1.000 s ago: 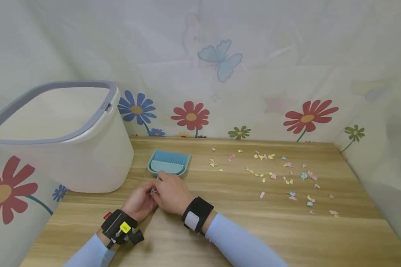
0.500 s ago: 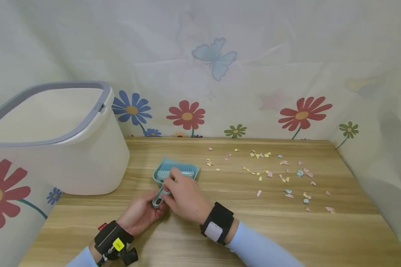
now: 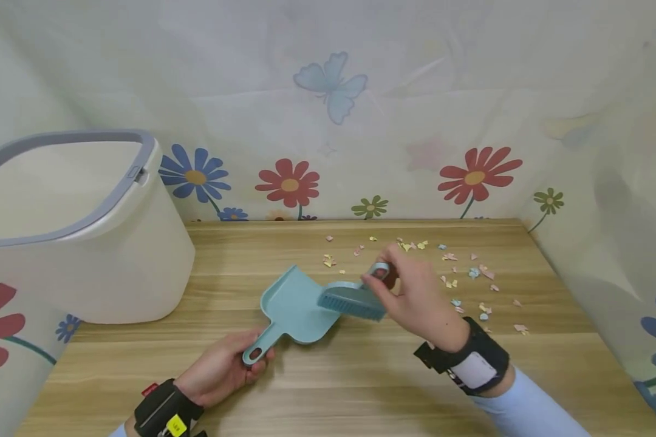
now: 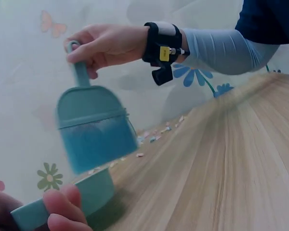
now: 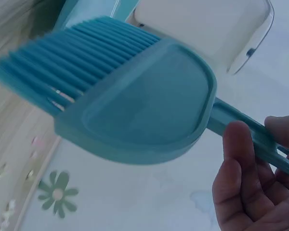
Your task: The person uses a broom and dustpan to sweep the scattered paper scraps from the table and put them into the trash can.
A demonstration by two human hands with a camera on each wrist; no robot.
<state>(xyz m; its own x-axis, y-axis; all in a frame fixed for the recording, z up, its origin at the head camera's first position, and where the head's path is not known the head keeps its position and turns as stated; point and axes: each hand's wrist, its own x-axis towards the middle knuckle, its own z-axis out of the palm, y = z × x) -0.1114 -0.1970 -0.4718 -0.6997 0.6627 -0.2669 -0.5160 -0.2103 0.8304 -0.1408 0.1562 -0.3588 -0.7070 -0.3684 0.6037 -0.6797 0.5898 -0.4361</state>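
Observation:
My left hand (image 3: 226, 367) grips the handle of a light blue dustpan (image 3: 297, 306), whose pan lies low over the table toward the right. My right hand (image 3: 418, 297) holds a small blue hand brush (image 3: 355, 298) by its handle, bristles down, just past the dustpan's right edge. In the left wrist view the brush (image 4: 94, 125) hangs above the dustpan (image 4: 94, 192), apart from it. The right wrist view shows thumb and fingers around the brush handle (image 5: 245, 132). Scraps of coloured paper (image 3: 483, 273) lie scattered beyond the right hand; that hand hides some of them.
A large white bin (image 3: 142, 261) with a grey rim stands at the left of the wooden table (image 3: 328, 388). Behind the table hangs a flower-patterned sheet (image 3: 224, 121), which also runs along the right side.
My right hand has lifted the brush out of the dustpan and carried it right. My left hand has taken a grip on the dustpan handle, and the pan now points right.

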